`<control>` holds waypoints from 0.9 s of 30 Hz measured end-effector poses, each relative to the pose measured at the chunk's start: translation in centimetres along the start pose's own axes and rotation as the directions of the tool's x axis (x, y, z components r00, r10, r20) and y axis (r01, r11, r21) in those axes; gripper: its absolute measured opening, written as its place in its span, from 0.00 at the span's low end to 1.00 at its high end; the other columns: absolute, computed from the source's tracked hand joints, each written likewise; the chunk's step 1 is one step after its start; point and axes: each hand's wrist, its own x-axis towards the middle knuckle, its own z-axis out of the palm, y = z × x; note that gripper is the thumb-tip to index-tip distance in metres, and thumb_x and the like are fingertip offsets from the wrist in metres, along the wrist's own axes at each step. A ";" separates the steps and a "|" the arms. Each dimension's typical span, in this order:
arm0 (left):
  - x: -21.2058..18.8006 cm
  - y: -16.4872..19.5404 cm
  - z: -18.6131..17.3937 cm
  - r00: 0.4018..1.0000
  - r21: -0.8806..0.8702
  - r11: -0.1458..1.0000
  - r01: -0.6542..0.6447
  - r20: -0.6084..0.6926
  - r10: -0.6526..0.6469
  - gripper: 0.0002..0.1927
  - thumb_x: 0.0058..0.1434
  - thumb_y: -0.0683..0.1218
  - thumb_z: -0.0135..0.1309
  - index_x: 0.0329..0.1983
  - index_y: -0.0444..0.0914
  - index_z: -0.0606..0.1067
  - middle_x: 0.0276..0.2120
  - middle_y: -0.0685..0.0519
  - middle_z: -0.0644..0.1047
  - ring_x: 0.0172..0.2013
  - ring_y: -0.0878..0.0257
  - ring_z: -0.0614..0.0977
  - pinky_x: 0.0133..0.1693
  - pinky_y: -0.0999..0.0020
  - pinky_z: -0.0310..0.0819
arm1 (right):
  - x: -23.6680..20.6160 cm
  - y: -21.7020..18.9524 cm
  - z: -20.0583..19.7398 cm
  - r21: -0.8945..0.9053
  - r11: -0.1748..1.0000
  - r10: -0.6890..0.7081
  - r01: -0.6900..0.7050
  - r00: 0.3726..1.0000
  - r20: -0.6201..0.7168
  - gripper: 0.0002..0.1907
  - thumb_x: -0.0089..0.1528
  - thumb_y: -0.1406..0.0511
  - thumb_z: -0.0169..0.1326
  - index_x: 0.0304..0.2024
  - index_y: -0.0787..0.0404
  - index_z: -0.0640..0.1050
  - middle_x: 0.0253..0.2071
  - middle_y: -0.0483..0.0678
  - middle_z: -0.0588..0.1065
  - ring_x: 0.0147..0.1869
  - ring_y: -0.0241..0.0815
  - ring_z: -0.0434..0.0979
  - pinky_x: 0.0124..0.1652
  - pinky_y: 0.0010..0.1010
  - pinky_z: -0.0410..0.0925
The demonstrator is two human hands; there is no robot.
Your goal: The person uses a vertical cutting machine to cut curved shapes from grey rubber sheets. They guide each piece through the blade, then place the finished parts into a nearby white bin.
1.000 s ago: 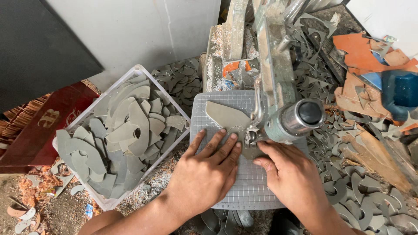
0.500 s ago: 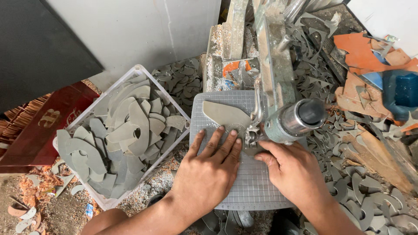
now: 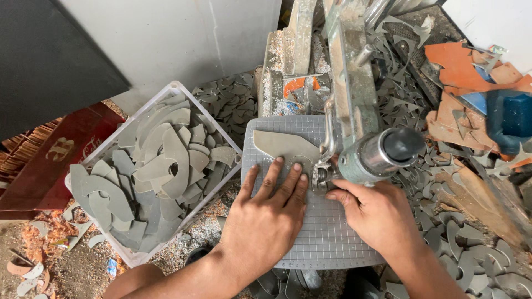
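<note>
Hands (image 3: 266, 218) (image 3: 382, 216) press flat, open, on grey cutout (image 3: 285, 147) atop gridded table (image 3: 327, 238), scrap-littered workshop around.

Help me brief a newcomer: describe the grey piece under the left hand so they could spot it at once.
Start at the pale gridded saw table in the middle, below the machine's metal arm. The flat grey piece lies on its far left part, with the left hand pressing its near end. Unlike the cut pieces heaped in the clear crate, it lies alone on the grid, pointing left.

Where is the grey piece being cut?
The grey piece lies flat on the gridded saw table, centre of the head view, under the left hand's fingertips, right of the clear bin.
</note>
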 end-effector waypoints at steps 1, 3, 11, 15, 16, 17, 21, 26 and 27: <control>0.0 0.0 0.0 1.000 -0.003 1.000 0.001 -0.004 -0.001 0.22 0.64 0.47 0.52 0.57 0.31 0.77 0.61 0.41 0.76 0.64 0.43 0.73 0.62 0.37 0.63 | 0.0 0.0 0.0 0.032 0.999 -0.010 0.010 1.000 -0.004 0.09 0.57 0.67 0.61 0.41 0.57 0.85 0.30 0.48 0.83 0.28 0.50 0.82 0.32 0.37 0.74; 0.1 -0.1 0.1 1.000 -0.008 1.000 0.005 -0.012 -0.005 0.22 0.64 0.47 0.52 0.57 0.32 0.77 0.61 0.42 0.76 0.64 0.43 0.73 0.61 0.38 0.63 | 0.2 0.0 0.0 0.096 0.995 -0.032 0.033 0.999 -0.012 0.09 0.57 0.68 0.60 0.41 0.58 0.84 0.31 0.47 0.84 0.27 0.48 0.83 0.31 0.36 0.74; 0.2 -0.2 -0.1 1.000 0.007 1.000 -0.002 -0.015 0.002 0.21 0.64 0.47 0.51 0.58 0.31 0.77 0.61 0.41 0.76 0.64 0.43 0.73 0.62 0.38 0.64 | 0.5 0.0 -0.1 0.094 0.989 -0.112 0.118 0.992 -0.065 0.10 0.56 0.69 0.61 0.41 0.58 0.84 0.38 0.51 0.83 0.38 0.53 0.83 0.37 0.37 0.75; 0.3 -0.3 0.0 1.000 -0.012 1.000 0.007 -0.007 -0.008 0.22 0.64 0.47 0.51 0.58 0.31 0.76 0.61 0.41 0.75 0.64 0.42 0.73 0.61 0.38 0.64 | 1.1 0.0 -0.4 0.147 0.988 -0.051 0.051 0.999 -0.006 0.10 0.57 0.69 0.60 0.41 0.58 0.84 0.37 0.48 0.84 0.38 0.49 0.85 0.37 0.36 0.75; 0.4 -0.4 0.1 1.000 -0.011 1.000 0.007 -0.007 -0.007 0.22 0.64 0.47 0.51 0.58 0.31 0.76 0.61 0.41 0.75 0.64 0.42 0.73 0.61 0.38 0.63 | 1.3 0.0 -0.4 0.132 0.990 -0.049 0.049 0.999 -0.003 0.10 0.56 0.69 0.61 0.41 0.58 0.84 0.37 0.48 0.84 0.39 0.50 0.85 0.37 0.37 0.75; 0.5 -0.5 0.2 1.000 -0.010 1.000 0.007 -0.006 -0.007 0.22 0.64 0.47 0.51 0.58 0.31 0.76 0.61 0.41 0.75 0.64 0.42 0.73 0.62 0.38 0.63 | 1.4 0.1 -0.5 0.118 0.992 -0.048 0.048 0.999 0.001 0.09 0.56 0.68 0.62 0.40 0.57 0.85 0.37 0.48 0.84 0.39 0.51 0.85 0.37 0.38 0.75; 0.6 -0.7 0.5 1.000 0.001 1.000 0.005 -0.002 -0.005 0.21 0.65 0.47 0.51 0.58 0.32 0.76 0.61 0.41 0.75 0.64 0.42 0.73 0.61 0.37 0.63 | 1.8 0.2 -0.4 0.127 0.992 0.028 -0.029 1.000 0.008 0.17 0.55 0.63 0.65 0.46 0.61 0.82 0.38 0.51 0.83 0.40 0.50 0.85 0.37 0.38 0.76; 0.7 -0.8 0.5 1.000 -0.001 1.000 0.012 -0.018 -0.012 0.22 0.64 0.47 0.51 0.58 0.32 0.77 0.60 0.41 0.76 0.64 0.43 0.74 0.61 0.38 0.64 | 2.1 0.5 -0.2 0.132 0.985 -0.107 0.113 0.993 -0.052 0.15 0.56 0.66 0.64 0.45 0.62 0.82 0.42 0.51 0.84 0.46 0.49 0.85 0.44 0.39 0.75; 0.7 -0.8 0.5 1.000 -0.001 1.000 0.014 -0.022 -0.014 0.22 0.64 0.47 0.52 0.58 0.31 0.77 0.60 0.41 0.76 0.63 0.43 0.74 0.61 0.38 0.64 | 2.2 0.6 -0.2 0.142 0.981 -0.123 0.130 0.991 -0.056 0.15 0.56 0.67 0.63 0.46 0.63 0.82 0.42 0.50 0.84 0.47 0.48 0.85 0.45 0.38 0.76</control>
